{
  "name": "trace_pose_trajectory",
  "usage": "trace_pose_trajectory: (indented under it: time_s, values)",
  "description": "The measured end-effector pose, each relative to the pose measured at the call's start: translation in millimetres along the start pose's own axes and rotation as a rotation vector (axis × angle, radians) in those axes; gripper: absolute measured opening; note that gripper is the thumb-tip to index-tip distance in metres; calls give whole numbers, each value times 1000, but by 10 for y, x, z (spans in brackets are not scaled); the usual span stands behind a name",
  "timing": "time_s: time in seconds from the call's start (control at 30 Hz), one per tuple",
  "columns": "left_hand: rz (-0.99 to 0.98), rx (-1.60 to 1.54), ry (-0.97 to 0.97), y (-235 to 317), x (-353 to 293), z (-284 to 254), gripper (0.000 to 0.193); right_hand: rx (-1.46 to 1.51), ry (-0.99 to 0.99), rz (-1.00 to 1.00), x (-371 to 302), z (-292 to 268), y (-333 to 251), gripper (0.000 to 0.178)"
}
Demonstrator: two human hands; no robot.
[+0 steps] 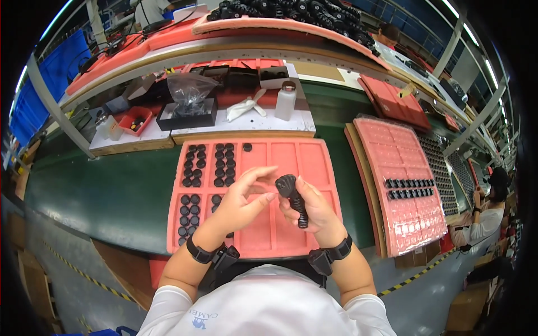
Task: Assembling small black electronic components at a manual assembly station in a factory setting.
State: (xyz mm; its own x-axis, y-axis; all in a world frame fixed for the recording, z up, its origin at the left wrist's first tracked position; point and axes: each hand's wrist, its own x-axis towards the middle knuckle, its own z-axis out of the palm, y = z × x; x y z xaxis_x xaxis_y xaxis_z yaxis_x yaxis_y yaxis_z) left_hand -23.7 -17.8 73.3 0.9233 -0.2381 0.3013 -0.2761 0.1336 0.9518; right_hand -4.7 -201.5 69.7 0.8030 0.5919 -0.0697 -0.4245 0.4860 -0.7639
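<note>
Left to right across the workbench: small black round caps (196, 182) stand in paired columns in the pockets of a pink foam tray (315, 168), from seven to eleven o'clock of its middle. Next comes the person's left hand (242, 203), holding nothing, thumb and fingers parted and curved toward two to three o'clock.

Just beyond those fingertips, at about three o'clock of the left hand, is a black ribbed handle (298, 208), held above the tray. Its long axis runs from eleven o'clock, where the broad rounded head is, to five o'clock, where the narrower end points back toward the wearer. The head is the part nearest the left hand; whether they touch is hard to tell.

The right hand (316, 211) grips the handle from its three o'clock side, fingers closed around the shaft, thumb up near the head. Farther off, at three o'clock, leans a clear plastic tray (386, 144) with rows of black parts (411, 189).
</note>
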Motion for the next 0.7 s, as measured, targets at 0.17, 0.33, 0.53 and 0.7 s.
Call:
trace_pose_trajectory:
  time_s: [0.17, 0.33, 0.53, 0.7]
  values:
    - [147, 3, -111, 73, -55, 196, 39, 248, -138, 185, -199, 3, 123, 38]
    - [104, -115, -97, -156, -155, 284, 34, 428, -141, 289, -222, -89, 353, 39]
    - [-48, -246, 56, -300, -257, 422, 25, 265, -153, 144, -432, -246, 432, 34]
    - [45, -215, 196, -366, -197, 544, 26, -506, 41, -329, -478, -374, 572, 27]
